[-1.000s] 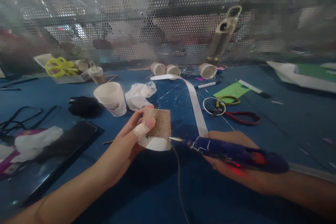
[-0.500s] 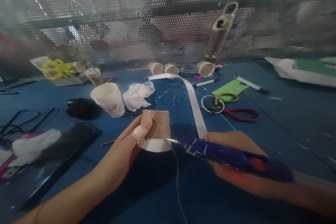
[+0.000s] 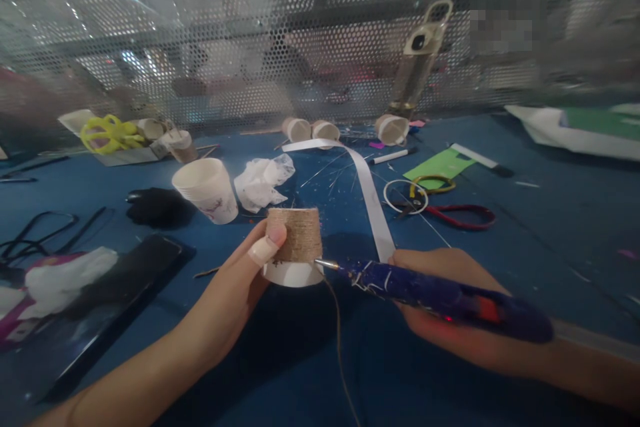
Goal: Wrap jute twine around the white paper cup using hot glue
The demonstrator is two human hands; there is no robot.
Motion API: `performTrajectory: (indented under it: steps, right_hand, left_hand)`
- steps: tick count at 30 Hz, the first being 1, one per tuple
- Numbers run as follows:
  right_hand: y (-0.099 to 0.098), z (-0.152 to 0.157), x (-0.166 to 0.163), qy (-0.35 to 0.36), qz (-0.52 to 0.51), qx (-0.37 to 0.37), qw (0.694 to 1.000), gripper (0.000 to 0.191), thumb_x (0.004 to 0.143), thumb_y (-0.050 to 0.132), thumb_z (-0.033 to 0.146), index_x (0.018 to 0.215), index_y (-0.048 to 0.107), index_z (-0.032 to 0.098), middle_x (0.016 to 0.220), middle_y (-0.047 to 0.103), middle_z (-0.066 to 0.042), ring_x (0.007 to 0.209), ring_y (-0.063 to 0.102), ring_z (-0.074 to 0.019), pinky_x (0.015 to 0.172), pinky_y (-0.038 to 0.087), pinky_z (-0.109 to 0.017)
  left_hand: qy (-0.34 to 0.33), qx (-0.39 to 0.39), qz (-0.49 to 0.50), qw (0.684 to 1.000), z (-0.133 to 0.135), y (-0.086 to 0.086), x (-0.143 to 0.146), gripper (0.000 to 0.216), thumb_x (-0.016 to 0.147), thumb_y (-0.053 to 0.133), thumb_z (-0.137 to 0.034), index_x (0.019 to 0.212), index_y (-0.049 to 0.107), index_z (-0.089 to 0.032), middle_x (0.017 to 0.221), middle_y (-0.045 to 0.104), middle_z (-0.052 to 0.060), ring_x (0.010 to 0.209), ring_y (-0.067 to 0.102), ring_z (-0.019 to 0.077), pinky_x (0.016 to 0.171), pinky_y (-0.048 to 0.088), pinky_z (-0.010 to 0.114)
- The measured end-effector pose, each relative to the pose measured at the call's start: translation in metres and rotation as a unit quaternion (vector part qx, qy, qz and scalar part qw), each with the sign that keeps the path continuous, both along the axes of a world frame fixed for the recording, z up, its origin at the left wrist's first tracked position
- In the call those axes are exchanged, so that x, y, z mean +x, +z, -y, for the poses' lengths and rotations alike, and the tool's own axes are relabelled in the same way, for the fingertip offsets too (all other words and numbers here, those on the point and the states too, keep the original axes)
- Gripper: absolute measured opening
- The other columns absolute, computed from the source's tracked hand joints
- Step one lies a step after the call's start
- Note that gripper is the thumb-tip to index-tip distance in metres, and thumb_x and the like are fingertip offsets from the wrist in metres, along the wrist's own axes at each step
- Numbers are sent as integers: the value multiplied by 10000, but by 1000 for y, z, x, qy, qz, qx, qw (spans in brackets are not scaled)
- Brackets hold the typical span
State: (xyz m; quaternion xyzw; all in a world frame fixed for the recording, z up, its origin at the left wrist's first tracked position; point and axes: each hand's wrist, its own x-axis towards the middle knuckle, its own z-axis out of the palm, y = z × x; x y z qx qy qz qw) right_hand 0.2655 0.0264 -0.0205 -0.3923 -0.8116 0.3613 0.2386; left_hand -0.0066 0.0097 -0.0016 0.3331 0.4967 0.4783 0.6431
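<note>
1. At the centre of the head view, the twine-wrapped cup (image 3: 300, 235) is held narrow end up, a white band exposed below the winding.
2. Left hand (image 3: 239, 283), at the cup's left: pinching it, thumb on the near face, other fingers largely hidden.
3. Right hand (image 3: 445, 263), to the cup's right: wrapped around a glue gun (image 3: 425, 290), metal tip at the winding's lower edge; contact cannot be confirmed.
4. Loose twine (image 3: 339, 340): trails down from the cup's lower right.
5. Beyond the cup, leftward: stacked paper cups (image 3: 207, 190) near a crumpled white bag (image 3: 263, 181).
6. Right of the cup: white strip (image 3: 369, 197).
</note>
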Motion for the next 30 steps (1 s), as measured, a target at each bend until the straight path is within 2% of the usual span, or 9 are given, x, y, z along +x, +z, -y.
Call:
performTrajectory:
  steps: [3,7,12,18,24,30]
  right_hand:
    - [2,1,-1,3,4,13,1000,205,842,618,247,705,466,250,589,518,58,502,441,-107,477,303,-262]
    - [2,-1,-1,18,7,26,999,191,824,613,217,710,464,251,591,533,58,503,458,-108,475,304,-262]
    - [-2,0,-1,-13,20,7,1000,206,826,607,192,705,451,253,606,555,60,514,487,-113,489,318,-269]
    - [2,4,-3,-6,10,22,1000,192,836,601,282,709,460,257,583,504,60,491,431,-112,475,292,-279]
    - [4,7,-5,3,7,32,999,215,836,599,272,702,430,262,561,482,72,470,406,-103,470,276,-276]
    - [-1,2,-1,-15,21,32,999,183,846,600,268,713,475,254,614,560,49,521,483,-124,499,316,-282]
  left_hand:
    - [-7,6,-4,1000,2,3,3,547,919,788,-556,1395,719,-296,1315,802,50,1351,682,314,1085,552,373]
    - [-2,27,0,1000,1,5,3,545,967,736,-512,1446,684,-258,1404,764,48,1392,637,322,1171,495,417]
    - [-9,37,15,999,-1,3,3,476,1006,672,-467,1427,695,-245,1434,751,41,1440,583,341,1221,433,461]
    - [-13,28,-17,999,0,-5,0,552,897,807,-555,1386,733,-308,1353,780,51,1320,686,337,1119,528,413]
    - [-14,33,-15,999,1,-2,2,616,850,855,-566,1383,725,-286,1358,781,61,1294,702,334,1095,551,393]
    - [-3,34,-23,999,1,5,2,416,947,753,-485,1292,756,-252,1311,794,48,1316,673,340,1093,517,423]
